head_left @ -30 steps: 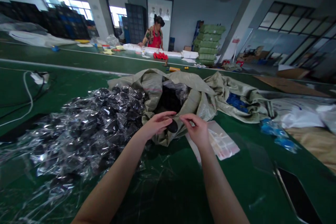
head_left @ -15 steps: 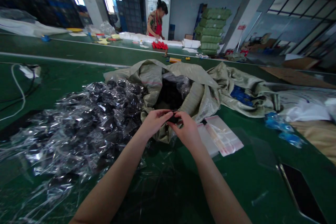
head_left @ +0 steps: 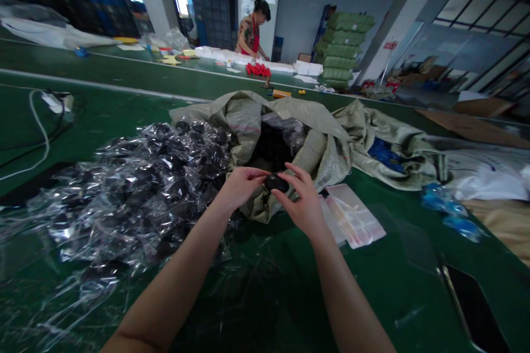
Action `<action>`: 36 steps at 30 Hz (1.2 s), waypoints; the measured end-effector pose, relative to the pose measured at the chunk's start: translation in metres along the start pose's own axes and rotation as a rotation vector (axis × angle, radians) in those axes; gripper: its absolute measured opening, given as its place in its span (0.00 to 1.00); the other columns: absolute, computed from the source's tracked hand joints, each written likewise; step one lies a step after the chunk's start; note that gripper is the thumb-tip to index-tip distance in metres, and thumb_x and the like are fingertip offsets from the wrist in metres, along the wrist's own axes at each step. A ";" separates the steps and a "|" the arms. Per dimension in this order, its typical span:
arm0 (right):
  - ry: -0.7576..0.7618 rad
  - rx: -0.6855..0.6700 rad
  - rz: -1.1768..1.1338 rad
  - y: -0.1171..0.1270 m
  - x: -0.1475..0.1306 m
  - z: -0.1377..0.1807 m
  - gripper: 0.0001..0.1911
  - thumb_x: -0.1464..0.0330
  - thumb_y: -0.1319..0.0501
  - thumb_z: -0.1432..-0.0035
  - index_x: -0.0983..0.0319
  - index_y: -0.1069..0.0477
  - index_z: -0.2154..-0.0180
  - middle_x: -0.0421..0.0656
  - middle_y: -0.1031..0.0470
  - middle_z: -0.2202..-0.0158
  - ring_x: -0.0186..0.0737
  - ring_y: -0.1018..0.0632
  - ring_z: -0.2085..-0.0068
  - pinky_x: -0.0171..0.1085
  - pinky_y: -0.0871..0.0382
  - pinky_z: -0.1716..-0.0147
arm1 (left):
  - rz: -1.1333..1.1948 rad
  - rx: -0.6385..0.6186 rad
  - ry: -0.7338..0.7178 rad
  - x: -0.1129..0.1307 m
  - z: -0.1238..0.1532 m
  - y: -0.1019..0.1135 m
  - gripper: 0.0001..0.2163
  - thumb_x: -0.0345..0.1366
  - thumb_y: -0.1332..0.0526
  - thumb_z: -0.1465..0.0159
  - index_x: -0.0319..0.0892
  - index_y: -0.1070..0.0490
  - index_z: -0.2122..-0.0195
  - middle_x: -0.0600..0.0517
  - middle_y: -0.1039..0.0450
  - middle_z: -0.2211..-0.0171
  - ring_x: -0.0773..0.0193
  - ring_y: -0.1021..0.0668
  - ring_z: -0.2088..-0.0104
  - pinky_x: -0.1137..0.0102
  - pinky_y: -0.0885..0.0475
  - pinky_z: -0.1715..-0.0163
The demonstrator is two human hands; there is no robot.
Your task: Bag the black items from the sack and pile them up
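Note:
My left hand [head_left: 242, 185] and my right hand [head_left: 300, 201] meet over the green table [head_left: 372, 287], both pinching a small black oval part [head_left: 276, 182] between their fingertips. Just behind them lies an open grey-green woven sack [head_left: 298, 138] with dark contents in its mouth. To the left spreads a big heap of black parts in clear plastic bags [head_left: 136, 187]. Right of my right hand lies a small stack of empty clear bags [head_left: 351, 220].
A second crumpled sack with blue items [head_left: 385, 154] lies at right, with white bags and blue packets beyond. A white cable [head_left: 39, 143] runs at far left. A person in a red apron [head_left: 252, 33] works at a far table near stacked green sacks [head_left: 343, 47].
My hands came together: a second ago they were apart with the black part by the left fingers; now both pinch it. The view shifted slightly.

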State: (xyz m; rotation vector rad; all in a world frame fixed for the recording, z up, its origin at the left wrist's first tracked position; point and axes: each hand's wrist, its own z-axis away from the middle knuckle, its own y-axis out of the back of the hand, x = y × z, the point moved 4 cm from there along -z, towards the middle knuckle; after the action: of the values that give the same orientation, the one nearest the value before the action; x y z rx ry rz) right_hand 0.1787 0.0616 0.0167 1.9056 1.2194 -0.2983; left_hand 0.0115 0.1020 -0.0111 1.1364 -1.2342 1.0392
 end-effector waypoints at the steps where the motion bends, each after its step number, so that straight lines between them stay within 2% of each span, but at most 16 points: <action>1: 0.025 0.021 0.009 0.001 -0.003 0.000 0.15 0.65 0.35 0.42 0.57 0.27 0.53 0.50 0.31 0.42 0.48 0.32 0.39 0.52 0.38 0.39 | -0.033 0.028 -0.003 0.001 0.000 0.002 0.15 0.44 0.35 0.47 0.38 0.19 0.65 0.48 0.19 0.67 0.62 0.22 0.68 0.70 0.30 0.65; 4: 0.040 0.140 -0.086 0.006 -0.008 0.001 0.13 0.66 0.35 0.43 0.57 0.29 0.55 0.49 0.29 0.44 0.48 0.33 0.38 0.54 0.40 0.39 | -0.175 0.107 -0.019 0.005 0.001 0.009 0.15 0.46 0.36 0.45 0.37 0.19 0.69 0.49 0.20 0.72 0.65 0.25 0.74 0.72 0.34 0.72; 6: -0.032 0.264 -0.257 0.011 -0.006 0.002 0.12 0.67 0.36 0.45 0.56 0.32 0.57 0.48 0.25 0.49 0.47 0.27 0.44 0.52 0.35 0.43 | -0.256 0.142 -0.034 0.008 0.002 0.013 0.14 0.45 0.37 0.44 0.37 0.20 0.71 0.51 0.21 0.75 0.68 0.28 0.77 0.73 0.38 0.76; 8: -0.161 0.326 -0.461 0.012 0.001 0.005 0.11 0.69 0.39 0.46 0.57 0.34 0.59 0.45 0.24 0.56 0.44 0.23 0.52 0.47 0.30 0.50 | -0.291 0.170 -0.045 0.008 0.002 0.015 0.13 0.44 0.38 0.42 0.37 0.22 0.72 0.51 0.22 0.76 0.69 0.31 0.79 0.73 0.41 0.78; 10: -0.300 0.280 -0.601 0.008 0.007 0.006 0.09 0.68 0.45 0.47 0.58 0.33 0.62 0.43 0.23 0.63 0.42 0.22 0.61 0.42 0.28 0.58 | -0.297 0.211 -0.065 0.007 0.002 0.015 0.13 0.44 0.38 0.42 0.38 0.23 0.70 0.52 0.23 0.78 0.70 0.34 0.81 0.74 0.44 0.80; 12: -0.415 0.175 -0.636 0.001 0.012 0.008 0.08 0.67 0.48 0.47 0.60 0.31 0.69 0.42 0.25 0.71 0.41 0.24 0.67 0.38 0.30 0.66 | -0.296 0.247 -0.088 0.005 0.003 0.015 0.13 0.45 0.38 0.41 0.39 0.25 0.69 0.54 0.25 0.80 0.71 0.36 0.83 0.74 0.46 0.81; 14: -0.500 0.100 -0.559 -0.005 0.017 0.008 0.12 0.64 0.47 0.45 0.60 0.31 0.76 0.40 0.29 0.77 0.39 0.27 0.72 0.37 0.33 0.69 | -0.312 0.257 -0.123 0.004 0.002 0.013 0.13 0.46 0.38 0.40 0.40 0.26 0.70 0.55 0.28 0.82 0.70 0.36 0.82 0.74 0.45 0.81; 16: -0.547 0.050 -0.438 -0.010 0.020 0.008 0.17 0.59 0.43 0.44 0.60 0.31 0.80 0.39 0.31 0.79 0.38 0.28 0.74 0.36 0.34 0.70 | -0.368 0.252 -0.178 0.005 0.003 0.010 0.14 0.46 0.38 0.40 0.40 0.24 0.72 0.55 0.29 0.81 0.69 0.32 0.80 0.74 0.41 0.79; 19: -0.579 0.018 -0.340 -0.016 0.024 0.007 0.16 0.55 0.38 0.46 0.61 0.27 0.74 0.39 0.27 0.77 0.38 0.27 0.72 0.36 0.34 0.68 | -0.479 0.238 -0.309 0.010 0.004 0.006 0.11 0.43 0.38 0.40 0.41 0.20 0.69 0.52 0.26 0.73 0.67 0.26 0.72 0.73 0.33 0.72; 22: -0.617 0.032 -0.368 -0.018 0.028 0.006 0.17 0.54 0.38 0.46 0.62 0.24 0.67 0.42 0.21 0.70 0.40 0.23 0.67 0.38 0.31 0.64 | -0.510 0.197 -0.419 0.013 0.007 0.001 0.10 0.39 0.39 0.38 0.42 0.18 0.65 0.49 0.24 0.64 0.65 0.22 0.66 0.72 0.28 0.68; 26: -0.639 0.051 -0.396 -0.017 0.031 0.007 0.20 0.53 0.36 0.48 0.61 0.22 0.61 0.45 0.18 0.62 0.43 0.21 0.60 0.39 0.29 0.57 | -0.621 0.148 -0.563 0.014 0.012 -0.013 0.11 0.35 0.42 0.36 0.44 0.18 0.62 0.47 0.23 0.50 0.63 0.19 0.60 0.70 0.24 0.61; 28: -0.637 0.084 -0.385 -0.015 0.033 0.007 0.19 0.54 0.36 0.48 0.61 0.21 0.62 0.45 0.18 0.62 0.43 0.21 0.59 0.39 0.29 0.56 | -0.681 0.084 -0.597 0.013 0.015 -0.022 0.11 0.34 0.42 0.35 0.46 0.18 0.62 0.49 0.23 0.48 0.62 0.19 0.58 0.68 0.24 0.57; 32: -0.636 0.106 -0.330 -0.008 0.035 0.007 0.15 0.59 0.40 0.46 0.62 0.19 0.69 0.42 0.18 0.67 0.43 0.20 0.60 0.38 0.29 0.56 | -0.658 -0.065 -0.543 0.014 0.018 -0.031 0.12 0.37 0.42 0.35 0.47 0.19 0.58 0.51 0.21 0.52 0.61 0.19 0.55 0.68 0.26 0.53; 34: -0.619 0.100 -0.294 -0.004 0.034 0.007 0.14 0.61 0.41 0.45 0.62 0.19 0.70 0.42 0.18 0.67 0.44 0.20 0.60 0.39 0.30 0.56 | -0.618 -0.074 -0.451 0.017 0.019 -0.028 0.14 0.41 0.43 0.34 0.45 0.19 0.57 0.50 0.19 0.55 0.60 0.19 0.57 0.69 0.26 0.56; 36: -0.592 0.081 -0.266 0.000 0.030 0.005 0.14 0.63 0.41 0.45 0.62 0.19 0.70 0.41 0.18 0.68 0.43 0.20 0.61 0.38 0.30 0.57 | -0.621 -0.042 -0.354 0.019 0.020 -0.023 0.16 0.46 0.43 0.34 0.43 0.19 0.59 0.49 0.18 0.61 0.60 0.19 0.64 0.70 0.27 0.63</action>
State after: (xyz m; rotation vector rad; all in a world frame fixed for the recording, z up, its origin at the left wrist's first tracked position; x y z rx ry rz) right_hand 0.1944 0.0769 -0.0042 1.5483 1.0523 -0.9882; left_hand 0.0328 0.0786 0.0064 1.5801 -1.0498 0.3520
